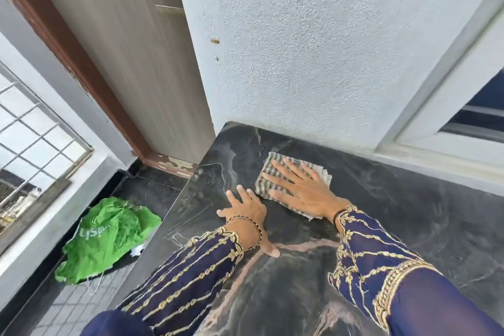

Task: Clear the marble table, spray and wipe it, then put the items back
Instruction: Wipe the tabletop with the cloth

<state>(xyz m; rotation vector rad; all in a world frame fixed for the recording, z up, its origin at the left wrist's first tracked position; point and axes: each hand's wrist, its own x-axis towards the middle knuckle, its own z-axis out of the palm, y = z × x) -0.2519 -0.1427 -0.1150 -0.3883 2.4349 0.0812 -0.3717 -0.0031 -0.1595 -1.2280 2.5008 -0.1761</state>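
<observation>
Right hand flat on cloth, long axis toward wall.

One marble table, one striped cloth, one green bag — two hands.

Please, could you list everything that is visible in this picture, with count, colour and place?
dark veined marble table: one, black-grey with pink veins, foreground against the wall
folded striped cloth: one, grey-white, on the table under the right hand
crumpled green bag: one, green, floor left of the table
beige wooden door: one, brown frame, upper left
textured wall: one, white, behind the table
hands: two, left hand flat on the table, right hand flat on the cloth
</observation>
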